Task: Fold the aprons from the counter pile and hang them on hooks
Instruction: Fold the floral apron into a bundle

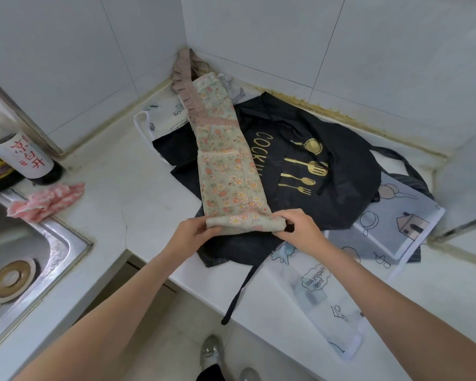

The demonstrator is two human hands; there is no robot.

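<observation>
floral apron [226, 160], rolled end between left hand [193, 232], right hand [297, 226]

I have only one view, from the camera worn on the person's head, and it looks forward and steeply down into the corner of the counter [116, 171], where two tiled walls [66, 50] meet. It is a wide-angle picture, so straight edges bend near the borders, and it sits close enough that both forearms enter from the bottom edge. At the left border I see part of the sink [25, 243], and at the bottom the floor [162, 339].
</observation>
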